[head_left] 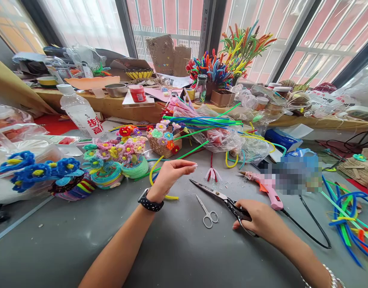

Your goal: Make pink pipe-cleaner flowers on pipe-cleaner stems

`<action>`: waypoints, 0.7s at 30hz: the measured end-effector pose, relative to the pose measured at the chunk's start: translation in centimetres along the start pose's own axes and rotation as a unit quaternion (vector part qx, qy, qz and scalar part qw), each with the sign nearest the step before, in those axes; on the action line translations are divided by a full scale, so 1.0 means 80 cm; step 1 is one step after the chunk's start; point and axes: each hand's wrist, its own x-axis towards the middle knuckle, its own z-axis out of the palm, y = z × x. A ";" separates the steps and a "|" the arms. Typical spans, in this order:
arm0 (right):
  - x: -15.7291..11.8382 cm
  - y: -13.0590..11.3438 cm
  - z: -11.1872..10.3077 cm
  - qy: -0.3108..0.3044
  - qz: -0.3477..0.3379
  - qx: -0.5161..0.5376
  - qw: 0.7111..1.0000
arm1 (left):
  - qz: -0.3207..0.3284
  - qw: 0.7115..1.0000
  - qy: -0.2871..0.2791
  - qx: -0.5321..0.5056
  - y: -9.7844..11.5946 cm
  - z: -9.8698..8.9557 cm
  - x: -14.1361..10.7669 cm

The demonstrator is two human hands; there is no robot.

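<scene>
My right hand (pixel 252 218) is wrapped round the handles of large black scissors (pixel 216 193), whose closed blades point up and left over the grey table. Small silver scissors (pixel 207 214) lie just below those blades. My left hand (pixel 174 174), with a black dotted watch strap at the wrist, is raised left of the blades. Its fingers are pressed together, and what they hold, if anything, is too small to make out. Past the blade tips lies a red and white pipe-cleaner piece (pixel 213 174). A pink glue gun (pixel 266 188) rests beyond my right hand.
Pots of fuzzy flowers (pixel 106 172) and blue flowers (pixel 38 171) stand on the left. Green and blue pipe cleaners (pixel 201 121) lie across plastic bags at the back. A water bottle (pixel 82 112) stands back left. Loose pipe cleaners (pixel 347 218) and a black cable (pixel 309 236) are at the right.
</scene>
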 end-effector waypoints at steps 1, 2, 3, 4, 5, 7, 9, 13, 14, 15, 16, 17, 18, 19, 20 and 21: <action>0.001 0.003 -0.003 -0.015 -0.003 0.028 1.000 | -0.012 1.000 -0.003 -0.017 0.000 0.000 0.000; 0.000 0.005 -0.008 -0.030 -0.011 0.057 0.998 | -0.024 0.999 -0.007 -0.033 0.000 0.001 0.000; 0.000 0.007 -0.013 -0.046 -0.021 0.086 0.995 | -0.036 0.998 -0.012 -0.045 0.000 0.001 0.000; 0.000 0.008 -0.019 -0.057 -0.032 0.111 0.992 | -0.045 0.997 -0.019 -0.054 0.001 0.002 0.000; 0.001 0.007 -0.024 -0.060 -0.042 0.132 0.989 | -0.053 0.996 -0.027 -0.059 0.001 0.002 -0.001; 0.007 -0.001 -0.032 -0.034 -0.050 0.161 0.985 | -0.062 0.995 -0.047 -0.062 0.000 0.004 -0.001; 0.023 -0.016 -0.034 0.043 -0.052 0.189 0.980 | -0.063 0.994 -0.067 -0.058 -0.002 0.006 -0.001; 0.071 -0.054 -0.019 0.164 -0.085 0.288 0.939 | -0.057 0.992 -0.108 -0.031 -0.010 0.008 -0.001; 0.082 -0.062 -0.015 0.177 -0.099 0.307 0.930 | -0.054 0.991 -0.117 -0.027 -0.011 0.009 -0.001; 0.092 -0.068 -0.011 0.185 -0.112 0.326 0.920 | -0.050 0.991 -0.122 -0.025 -0.012 0.009 0.000; 0.098 -0.073 -0.007 0.188 -0.125 0.343 0.912 | -0.049 0.991 -0.124 -0.027 -0.012 0.009 -0.001; 0.103 -0.077 -0.004 0.188 -0.135 0.358 0.904 | -0.048 0.991 -0.123 -0.030 -0.012 0.010 -0.001; 0.105 -0.080 -0.002 0.190 -0.144 0.370 0.898 | -0.050 0.991 -0.120 -0.034 -0.012 0.011 -0.001; 0.105 -0.082 0.000 0.191 -0.150 0.379 0.893 | -0.052 0.991 -0.118 -0.037 -0.011 0.011 -0.001; 0.104 -0.083 0.001 0.194 -0.152 0.385 0.889 | -0.055 0.991 -0.118 -0.038 -0.011 0.012 -0.002; 0.102 -0.083 0.003 0.200 -0.152 0.388 0.887 | -0.058 0.990 -0.122 -0.039 -0.010 0.013 -0.002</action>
